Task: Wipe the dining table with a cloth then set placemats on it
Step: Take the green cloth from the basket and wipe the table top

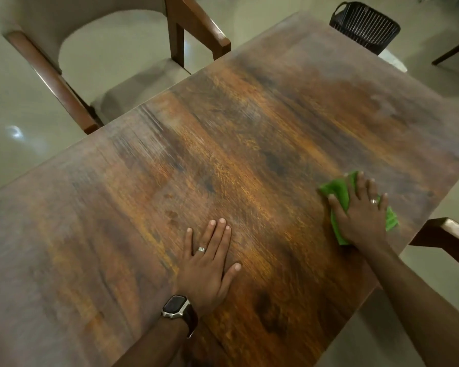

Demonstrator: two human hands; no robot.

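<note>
Dining table (249, 144): dark, mottled wood-grain top, running diagonally across the head view; surface bare apart from the two hands and the cloth.

Green cloth (337, 192): lies flat on the table near its right edge, partly covered by the right hand.

Right hand (361, 215): palm down on the cloth, fingers spread and extended, pressing it to the wood; ring on one finger.

Left hand (210, 263): flat on the bare tabletop, well apart from the cloth, fingers open and straight, holding nothing; ring on one finger, smartwatch (176, 307) at the wrist.

Upholstered wooden armchair (104, 62): at the far side, seat partly under the table.

Black slatted basket (366, 25): on the floor beyond the far end.
</note>
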